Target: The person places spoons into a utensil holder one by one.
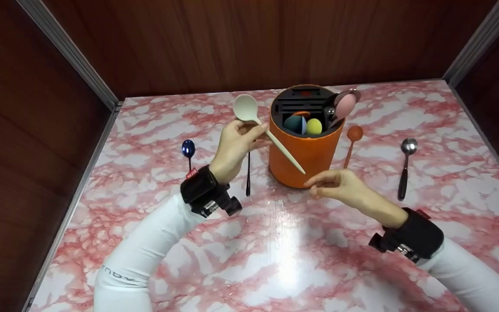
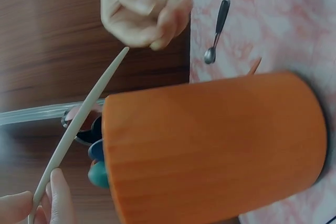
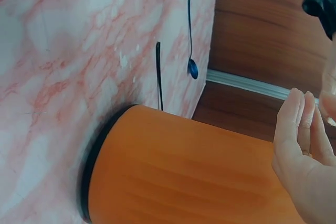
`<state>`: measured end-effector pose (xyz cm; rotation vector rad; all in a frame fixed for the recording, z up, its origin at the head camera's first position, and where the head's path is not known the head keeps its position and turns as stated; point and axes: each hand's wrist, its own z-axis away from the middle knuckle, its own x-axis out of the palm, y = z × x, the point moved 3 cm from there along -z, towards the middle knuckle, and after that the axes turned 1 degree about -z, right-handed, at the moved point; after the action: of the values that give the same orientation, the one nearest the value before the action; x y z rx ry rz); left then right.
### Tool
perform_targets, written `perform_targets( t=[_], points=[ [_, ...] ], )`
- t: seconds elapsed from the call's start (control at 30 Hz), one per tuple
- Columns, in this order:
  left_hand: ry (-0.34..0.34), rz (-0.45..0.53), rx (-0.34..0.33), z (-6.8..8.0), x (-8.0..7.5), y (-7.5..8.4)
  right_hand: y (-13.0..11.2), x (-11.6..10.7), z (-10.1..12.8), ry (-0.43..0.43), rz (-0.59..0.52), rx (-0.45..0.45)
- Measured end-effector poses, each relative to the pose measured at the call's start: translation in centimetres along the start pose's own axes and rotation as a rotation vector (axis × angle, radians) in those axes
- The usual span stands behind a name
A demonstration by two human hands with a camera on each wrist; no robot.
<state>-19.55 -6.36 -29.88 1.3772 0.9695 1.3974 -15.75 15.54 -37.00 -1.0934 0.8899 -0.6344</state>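
My left hand (image 1: 243, 136) pinches a cream plastic spoon (image 1: 271, 138) just below its bowl. The spoon is raised and slants across the front of an orange cylindrical utensil holder (image 1: 308, 156). My right hand (image 1: 334, 184) hovers by the handle's tip with loosely bent fingers and holds nothing. In the left wrist view the cream spoon (image 2: 79, 124) ends just short of the right hand (image 2: 142, 9), with a small gap between them. The holder (image 2: 210, 145) has pink, teal, yellow and orange spoon heads in it.
On the pink marble table (image 1: 275, 251) lie a blue spoon (image 1: 188, 149), a thin black handle (image 1: 248, 173), an orange spoon (image 1: 353, 138) and a black-handled metal spoon (image 1: 405, 167). Dark wooden walls enclose the back and both sides.
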Motion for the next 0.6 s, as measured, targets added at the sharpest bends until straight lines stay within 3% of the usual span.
perform_targets(
  t=[0.27,0.6],
  points=[
    [0.019,-0.030,0.066,-0.4,0.2,2.6,1.1,-0.4,0.5,-0.016,-0.028,0.015],
    [0.074,-0.086,0.146,-1.8,0.4,4.5,1.9,-0.6,0.8,-0.016,-0.039,0.010]
  ],
)
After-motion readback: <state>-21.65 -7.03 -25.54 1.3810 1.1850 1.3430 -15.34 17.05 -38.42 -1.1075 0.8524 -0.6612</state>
